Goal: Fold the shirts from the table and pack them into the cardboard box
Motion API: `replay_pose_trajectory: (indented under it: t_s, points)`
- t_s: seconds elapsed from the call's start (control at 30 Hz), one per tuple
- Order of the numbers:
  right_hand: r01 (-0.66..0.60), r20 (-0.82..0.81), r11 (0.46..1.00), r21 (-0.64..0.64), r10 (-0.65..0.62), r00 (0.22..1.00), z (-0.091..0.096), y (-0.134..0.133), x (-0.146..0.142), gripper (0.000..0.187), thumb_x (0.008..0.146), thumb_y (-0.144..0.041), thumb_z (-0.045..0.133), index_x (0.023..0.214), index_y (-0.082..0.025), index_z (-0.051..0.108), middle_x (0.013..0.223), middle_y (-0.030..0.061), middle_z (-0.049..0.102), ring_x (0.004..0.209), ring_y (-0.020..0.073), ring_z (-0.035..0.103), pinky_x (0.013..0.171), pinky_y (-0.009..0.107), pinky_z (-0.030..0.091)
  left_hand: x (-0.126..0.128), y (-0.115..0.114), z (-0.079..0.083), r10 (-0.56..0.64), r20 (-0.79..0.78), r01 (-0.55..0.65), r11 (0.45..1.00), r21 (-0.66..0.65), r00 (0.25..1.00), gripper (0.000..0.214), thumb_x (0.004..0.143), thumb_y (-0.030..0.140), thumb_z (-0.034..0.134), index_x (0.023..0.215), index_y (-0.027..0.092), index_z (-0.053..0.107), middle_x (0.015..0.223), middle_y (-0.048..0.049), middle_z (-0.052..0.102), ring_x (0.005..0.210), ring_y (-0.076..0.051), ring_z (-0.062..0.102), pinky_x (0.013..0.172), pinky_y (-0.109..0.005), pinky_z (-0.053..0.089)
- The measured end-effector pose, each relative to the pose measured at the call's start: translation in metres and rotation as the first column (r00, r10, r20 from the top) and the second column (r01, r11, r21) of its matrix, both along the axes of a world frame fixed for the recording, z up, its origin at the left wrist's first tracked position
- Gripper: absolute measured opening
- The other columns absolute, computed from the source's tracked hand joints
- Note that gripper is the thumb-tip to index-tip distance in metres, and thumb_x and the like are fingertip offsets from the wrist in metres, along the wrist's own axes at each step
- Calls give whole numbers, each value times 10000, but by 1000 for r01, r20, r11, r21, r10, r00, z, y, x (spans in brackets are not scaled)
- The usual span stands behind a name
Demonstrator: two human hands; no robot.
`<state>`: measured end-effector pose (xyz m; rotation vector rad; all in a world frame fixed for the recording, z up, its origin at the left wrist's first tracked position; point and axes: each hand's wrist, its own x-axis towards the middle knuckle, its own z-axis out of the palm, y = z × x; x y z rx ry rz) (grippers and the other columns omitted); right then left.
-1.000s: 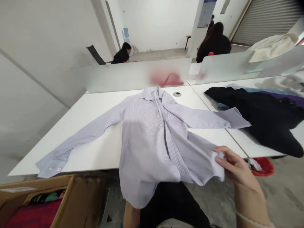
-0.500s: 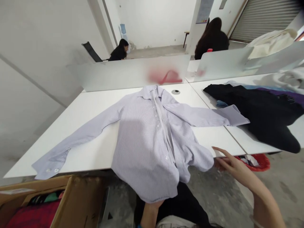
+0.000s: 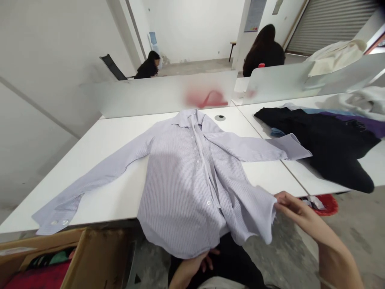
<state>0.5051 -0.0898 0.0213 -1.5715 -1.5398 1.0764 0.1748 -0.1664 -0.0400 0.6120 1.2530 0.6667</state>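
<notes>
A pale lilac, thinly striped button-up shirt (image 3: pixel 177 180) lies front up on the white table, sleeves spread to both sides. Its front placket gapes, and the lower hem hangs over the table's near edge. My right hand (image 3: pixel 296 210) pinches the hem corner on the shirt's right side, drawing that fabric outward. Below the bottom hem, my left hand (image 3: pixel 200 265) is in front of my dark trousers, its visible fingers somewhat apart. The shirt covers part of this hand; no fabric shows between its fingers.
Dark clothing (image 3: pixel 325 148) is heaped on the table's right, touching the shirt's cuff. A cardboard box (image 3: pixel 87 257) of clothes stands lower left; a red bin (image 3: pixel 329 204) is beneath the table at right. A frosted divider (image 3: pixel 144 94) runs behind; two people sit beyond it.
My right hand has closed on the shirt's right hem corner and pulled it outward, flattening the bunched fabric. More of my left hand's fingers now show below the bottom hem.
</notes>
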Motion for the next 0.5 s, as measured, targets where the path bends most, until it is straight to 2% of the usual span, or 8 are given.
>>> replay_pose_trajectory:
  t_s: [0.07,0.1,0.13,0.2,0.27,0.37,0.43,0.5]
  points:
    - [69,87,997,33,-72,994,8,14,8,329,785,-552,594,820,-225,612,796,42,638,756,199,592,688,301,478,-20,10,-19,-162,-143,169,985,40,976,120,791,347,654,816,261,734,814,-26,714,587,-125,591,564,-238,467]
    - [100,133,993,59,-107,985,13,24,9,358,776,-578,585,817,-223,616,821,54,654,779,211,604,716,317,479,-35,12,-24,-227,-214,245,967,62,950,125,761,375,675,809,284,748,800,-28,723,600,-147,609,572,-247,474]
    - [119,171,989,93,-133,976,17,37,7,377,772,-593,575,810,-220,615,831,63,665,786,218,612,736,331,477,-50,12,-24,-269,-266,300,950,83,925,155,741,413,685,823,302,755,814,-34,730,654,-176,636,618,-262,496]
    - [81,214,984,161,-115,970,26,68,-6,375,792,-585,547,816,-216,608,831,68,674,785,216,618,754,342,473,-79,14,-11,-268,-293,317,938,137,918,234,726,470,684,872,304,762,880,-61,736,777,-226,666,755,-299,515]
    - [-44,230,977,209,-6,973,34,106,-30,333,832,-534,513,843,-213,603,837,64,680,791,210,621,752,336,474,-98,22,13,-171,-297,240,947,214,939,294,722,491,682,911,280,762,938,-86,731,861,-255,667,838,-326,507]
    - [-209,278,935,286,128,952,46,174,-76,244,862,-409,484,836,-198,604,852,54,688,795,193,622,738,313,474,-108,48,49,100,-342,42,923,383,934,318,693,483,707,897,245,764,911,-91,729,914,-270,656,891,-331,496]
    - [-273,342,900,340,152,927,51,221,-109,202,865,-310,479,840,-169,622,864,51,692,797,174,621,763,295,465,-110,68,61,256,-386,-32,866,499,886,280,686,447,721,873,243,765,915,-76,724,950,-261,644,937,-313,471]
    - [-329,472,891,314,154,868,54,268,-139,223,884,-243,453,906,-139,648,915,54,700,843,162,624,790,270,451,-112,84,62,347,-431,-38,813,581,833,220,695,391,726,867,259,763,957,-55,718,995,-246,630,988,-300,435]
